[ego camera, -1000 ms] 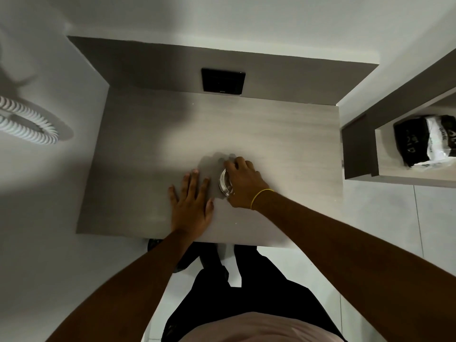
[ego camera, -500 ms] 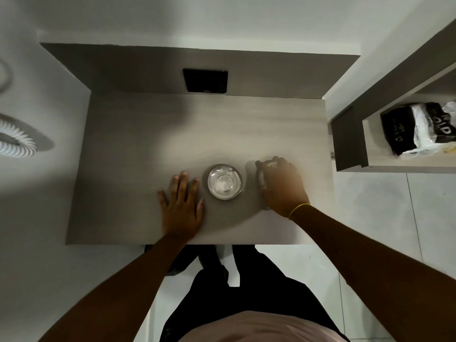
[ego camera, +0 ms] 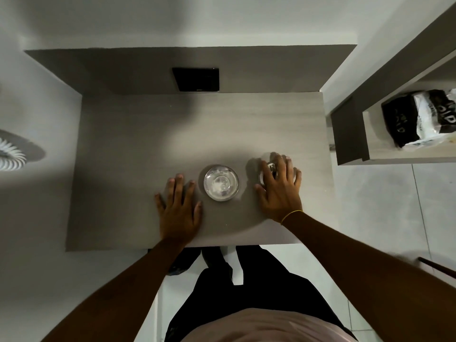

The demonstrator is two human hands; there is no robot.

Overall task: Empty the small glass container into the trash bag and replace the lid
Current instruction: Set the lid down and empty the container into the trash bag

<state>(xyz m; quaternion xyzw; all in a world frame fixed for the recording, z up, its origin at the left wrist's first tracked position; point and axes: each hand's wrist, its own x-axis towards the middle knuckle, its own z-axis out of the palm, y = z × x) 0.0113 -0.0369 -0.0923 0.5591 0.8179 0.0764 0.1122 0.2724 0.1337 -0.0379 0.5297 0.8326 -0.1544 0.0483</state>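
Observation:
The small glass container [ego camera: 221, 183] stands open on the grey table [ego camera: 138, 144], with white residue inside. My left hand [ego camera: 179, 208] lies flat on the table just left of it, fingers apart, not touching the glass. The glass lid [ego camera: 271, 167] rests on the table to the right of the container. My right hand [ego camera: 281, 191] is spread over the lid with the fingers splayed, so only a small part of the lid shows between them. A black-and-white plastic bag [ego camera: 419, 119] lies in the shelf at the right.
A black rectangular panel [ego camera: 196, 79] sits in the back wall of the table. The grey shelf unit [ego camera: 350, 134] stands close to the table's right edge. A white coiled hose [ego camera: 9, 154] hangs on the left wall. My legs stand at the table's front edge.
My right hand lifted the lid off the container, carried it right and set it on the table, where the fingers have now spread apart. My left hand stayed flat on the table.

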